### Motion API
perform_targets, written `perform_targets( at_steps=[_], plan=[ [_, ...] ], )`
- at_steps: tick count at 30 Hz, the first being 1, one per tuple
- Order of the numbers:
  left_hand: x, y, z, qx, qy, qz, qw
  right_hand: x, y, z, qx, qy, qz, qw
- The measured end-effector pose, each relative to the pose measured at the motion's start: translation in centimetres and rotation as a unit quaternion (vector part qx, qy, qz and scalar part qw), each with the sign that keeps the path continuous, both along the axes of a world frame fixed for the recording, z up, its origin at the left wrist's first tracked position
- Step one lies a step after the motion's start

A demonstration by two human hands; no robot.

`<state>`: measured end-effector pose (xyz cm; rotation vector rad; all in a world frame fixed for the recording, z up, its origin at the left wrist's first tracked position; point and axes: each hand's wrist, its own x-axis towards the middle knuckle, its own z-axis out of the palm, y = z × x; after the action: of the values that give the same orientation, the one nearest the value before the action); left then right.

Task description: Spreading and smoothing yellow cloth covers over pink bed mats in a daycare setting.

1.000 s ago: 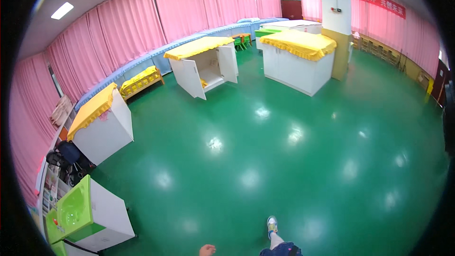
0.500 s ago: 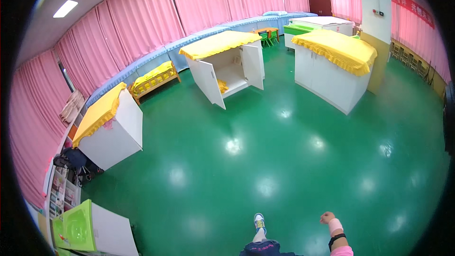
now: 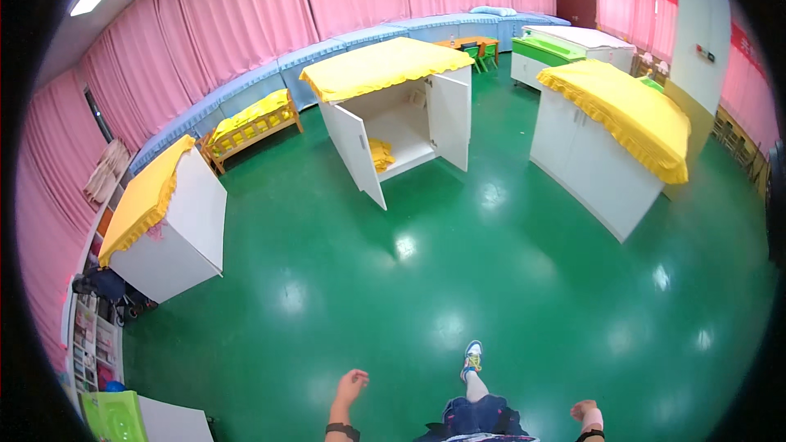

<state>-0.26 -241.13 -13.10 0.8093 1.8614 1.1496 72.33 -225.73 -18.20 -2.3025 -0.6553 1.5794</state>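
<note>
Closer now to the open cabinet [image 3: 399, 127], I should keep walking straight across the green floor [image 3: 458, 278], left hand [image 3: 352, 385] and right hand [image 3: 584, 409] loose, holding nothing.

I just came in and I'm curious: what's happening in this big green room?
A person is walking across the green floor with both hands empty, the left hand and the right hand swinging low. One shoe steps forward. Ahead stands a white cabinet with its doors open and yellow cloth folded inside.
</note>
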Motion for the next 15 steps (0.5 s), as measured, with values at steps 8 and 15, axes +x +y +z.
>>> perform_targets(
  at_steps=[8,15],
  plan=[
    [-6.2,22.5,4.4,-0.139,0.046,-0.022,0.989,-11.7,34.7,-5.1,0.083,-0.023,0.135,0.987],
    [-14.4,35.1,1.9,-0.103,-0.064,0.124,0.985,-36.2,63.5,1.1,0.211,0.096,0.175,0.957]
  ],
)
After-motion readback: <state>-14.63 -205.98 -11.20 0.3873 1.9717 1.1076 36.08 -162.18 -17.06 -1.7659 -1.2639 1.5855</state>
